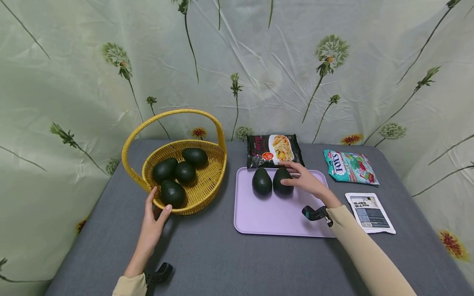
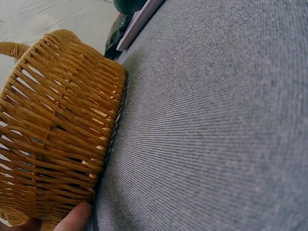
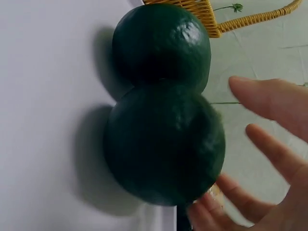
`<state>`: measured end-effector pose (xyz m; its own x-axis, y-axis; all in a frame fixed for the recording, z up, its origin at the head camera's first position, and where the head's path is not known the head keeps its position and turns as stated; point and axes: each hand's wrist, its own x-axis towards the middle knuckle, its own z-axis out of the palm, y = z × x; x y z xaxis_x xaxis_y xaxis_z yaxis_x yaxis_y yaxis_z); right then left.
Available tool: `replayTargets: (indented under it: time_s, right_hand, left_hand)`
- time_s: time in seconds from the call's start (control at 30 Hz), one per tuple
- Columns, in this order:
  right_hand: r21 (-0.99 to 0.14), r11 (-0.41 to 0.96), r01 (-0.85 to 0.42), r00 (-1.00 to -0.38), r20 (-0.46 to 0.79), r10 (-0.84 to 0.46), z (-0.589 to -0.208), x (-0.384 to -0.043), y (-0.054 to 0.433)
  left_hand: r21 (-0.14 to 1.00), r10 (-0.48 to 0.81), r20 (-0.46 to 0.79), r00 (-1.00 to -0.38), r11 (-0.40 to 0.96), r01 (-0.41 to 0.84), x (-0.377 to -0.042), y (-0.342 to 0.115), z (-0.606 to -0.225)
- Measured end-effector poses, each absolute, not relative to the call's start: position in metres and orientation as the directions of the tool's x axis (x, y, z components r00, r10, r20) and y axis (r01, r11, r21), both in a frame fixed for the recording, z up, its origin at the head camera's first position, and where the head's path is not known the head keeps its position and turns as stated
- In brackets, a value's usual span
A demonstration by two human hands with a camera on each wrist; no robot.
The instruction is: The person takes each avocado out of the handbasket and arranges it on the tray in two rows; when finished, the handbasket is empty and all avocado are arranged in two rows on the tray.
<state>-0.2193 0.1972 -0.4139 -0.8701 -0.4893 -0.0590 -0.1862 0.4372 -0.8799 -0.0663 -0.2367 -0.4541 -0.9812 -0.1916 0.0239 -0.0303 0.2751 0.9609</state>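
1. Head view: the left hand (image 1: 148, 230) is resting at the near side of the yellow basket (image 1: 212, 191), its thumb and fingers spreading along the edge rather than clenching. Just past its fingertips, four dark avocados (image 1: 173, 194) are lying in the basket. The right hand (image 1: 307, 181) is arching loosely over the closer avocado (image 1: 281, 186) on the lilac tray (image 1: 272, 220); the second avocado (image 1: 261, 182) is sitting beside that one, towards the left hand. Beyond the right fingers, a black noodle packet (image 1: 257, 153) is lying.

2. Left wrist view: a fingertip is touching the basket's outer weave, low down; this hand is holding no fruit. The woven wall is looking stiff yet light, so a gentle steadying touch is probably sufficing.

3. Right wrist view: the thumb is standing clear of the closer avocado and the fingers are spreading wide, gripping nothing. Whether the lowest fingers are touching its skin, I cannot tell. The fruit is looking firm, moderately heavy and glossy, likely prone to rolling or slipping; its widest girth is offering the best hold, thumb opposite fingers, with light pressure against bruising.
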Motion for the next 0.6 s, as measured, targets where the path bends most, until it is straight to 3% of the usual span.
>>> replayTargets:
  time_s: [0.27, 0.6]
  right_hand:
    - [-0.848, 0.424, -0.319, -0.848, 0.056, -0.527, -0.404, -0.222, 0.174]
    - [-0.77, 0.501, -0.394, -0.773, -0.018, -0.635, -0.403, -0.23, 0.148]
  left_hand:
    - [0.961, -0.193, 0.016, -0.981, 0.274, -0.038, -0.067, -0.237, -0.455]
    - [0.961, -0.196, 0.016, -0.98, 0.273, -0.039, -0.067, -0.237, -0.455]
